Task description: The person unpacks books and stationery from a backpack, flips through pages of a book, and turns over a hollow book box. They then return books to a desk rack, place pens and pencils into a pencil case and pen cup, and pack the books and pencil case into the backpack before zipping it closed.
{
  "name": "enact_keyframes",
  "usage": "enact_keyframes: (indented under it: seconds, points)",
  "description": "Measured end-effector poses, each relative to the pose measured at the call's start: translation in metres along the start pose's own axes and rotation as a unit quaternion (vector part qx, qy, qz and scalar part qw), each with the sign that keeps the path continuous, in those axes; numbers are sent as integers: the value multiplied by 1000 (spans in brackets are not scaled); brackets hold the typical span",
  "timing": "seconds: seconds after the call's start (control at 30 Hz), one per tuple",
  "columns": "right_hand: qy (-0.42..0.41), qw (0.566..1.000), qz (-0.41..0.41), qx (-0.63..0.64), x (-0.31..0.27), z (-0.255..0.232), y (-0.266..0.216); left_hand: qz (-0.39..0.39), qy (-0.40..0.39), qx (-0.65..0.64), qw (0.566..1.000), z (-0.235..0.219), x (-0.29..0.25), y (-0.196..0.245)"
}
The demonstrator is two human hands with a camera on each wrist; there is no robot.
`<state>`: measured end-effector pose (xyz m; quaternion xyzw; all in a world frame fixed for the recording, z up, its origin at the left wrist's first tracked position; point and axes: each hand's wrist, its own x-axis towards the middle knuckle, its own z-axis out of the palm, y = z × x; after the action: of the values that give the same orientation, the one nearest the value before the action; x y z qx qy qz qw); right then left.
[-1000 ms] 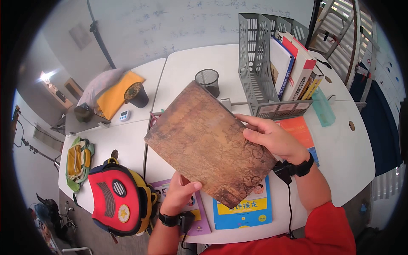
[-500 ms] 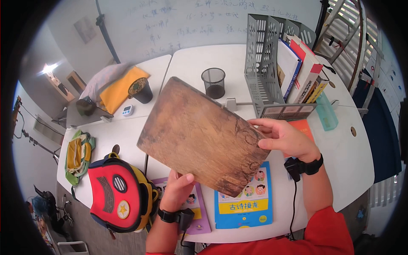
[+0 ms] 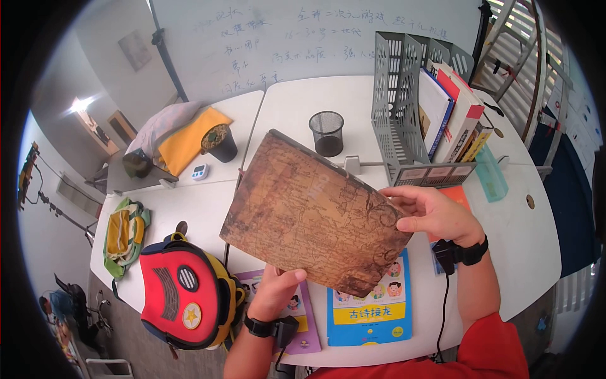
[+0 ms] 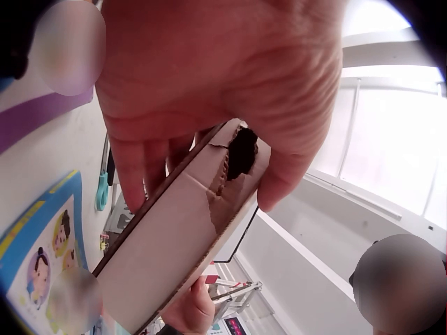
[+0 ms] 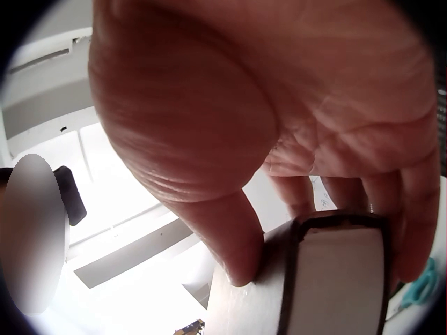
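Note:
A brown box with an old-map pattern (image 3: 309, 215) is held tilted above the table in both hands. My left hand (image 3: 278, 294) grips its lower left edge, thumb on the patterned face and fingers behind. The left wrist view shows the box's pale side (image 4: 167, 237) with a torn dark hole between thumb and fingers of the left hand (image 4: 223, 77). At the right edge, my right hand (image 3: 439, 215) pinches it with the thumb in front. In the right wrist view the right hand (image 5: 265, 105) spans the white side (image 5: 339, 279) with its dark border.
Below lie a blue book (image 3: 369, 316) and a purple book (image 3: 309, 331). A red backpack (image 3: 183, 297) and green bag (image 3: 123, 237) are at left. Behind stand a mesh cup (image 3: 327, 134), potted plant (image 3: 219, 144), timer (image 3: 199, 171) and grey rack (image 3: 396, 101) of books. A teal case (image 3: 491, 177) lies right.
The box has tilted back and forth in both hands, its map pattern clearer now than half a second ago. Both hands keep their hold, and the head view has shifted slightly.

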<state>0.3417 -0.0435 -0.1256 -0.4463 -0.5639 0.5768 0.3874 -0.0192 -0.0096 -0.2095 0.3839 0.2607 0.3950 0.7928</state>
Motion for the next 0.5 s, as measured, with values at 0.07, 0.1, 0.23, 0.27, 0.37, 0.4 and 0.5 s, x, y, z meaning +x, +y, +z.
enact_keyframes:
  seconds: [0.07, 0.1, 0.23, 0.27, 0.37, 0.4, 0.5]
  points:
    - [-2, 1000, 2, -26, -1, -2, 1, -3, 2, -2, 1000, 1, 1, 0]
    - [-1, 1000, 4, -28, -2, -3, -1, 13, 10, 25, 1000, 1, 2, -2]
    - [14, 999, 7, -28, -3, -1, -5, -22, -36, 30, 999, -10, 2, 0]
    - [20, 999, -12, 37, -4, 1, -5, -55, -55, 60, 995, -5, 1, 5]
    - [61, 994, -18, 90, -6, 1, -5, -112, -83, 81, 987, -1, -1, 6]
    - [74, 993, -23, 89, -5, 4, -4, -117, -89, 91, 985, 6, -1, 8]
    - [58, 995, 35, 72, -3, 6, -7, -111, -124, 105, 980, 5, -2, 7]
